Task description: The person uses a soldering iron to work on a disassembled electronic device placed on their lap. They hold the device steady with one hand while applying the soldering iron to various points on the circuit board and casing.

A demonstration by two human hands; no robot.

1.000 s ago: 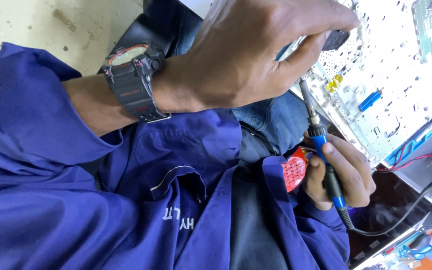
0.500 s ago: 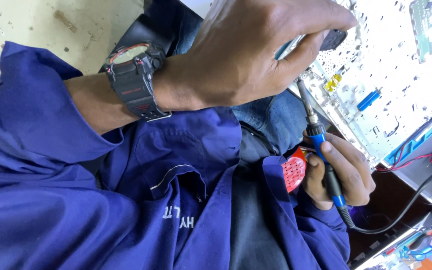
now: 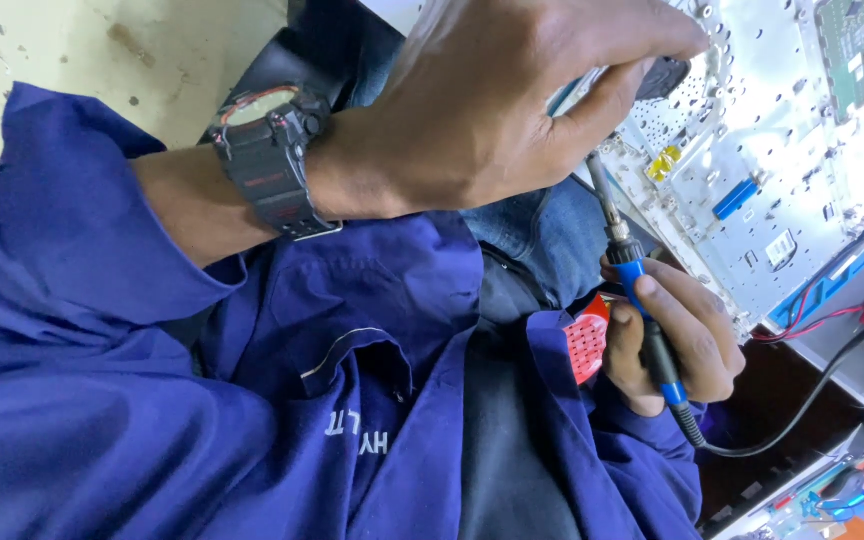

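Head camera looks down over my blue work coat (image 3: 252,400) onto both my hands. My left hand (image 3: 492,110), the one with the dark wristwatch (image 3: 270,160), is curled closed, thumb and fingers pinching something thin and pale blue at their tips; I cannot tell what it is, since the fingers hide most of it. My right hand (image 3: 677,340) sits below and just beyond it, wrapped around the blue handle of the soldering iron (image 3: 642,300), pen fashion. The iron's long axis runs steeply from its black cord (image 3: 812,400) near my right wrist up to the metal tip, which disappears just under my left thumb. So the tip meets the work right where my left fingers pinch, at the near edge of the pale perforated chassis panel (image 3: 752,160). A red ridged piece (image 3: 588,340) rests against the heel of my right hand. A green circuit board (image 3: 857,45) lies well beyond both hands.
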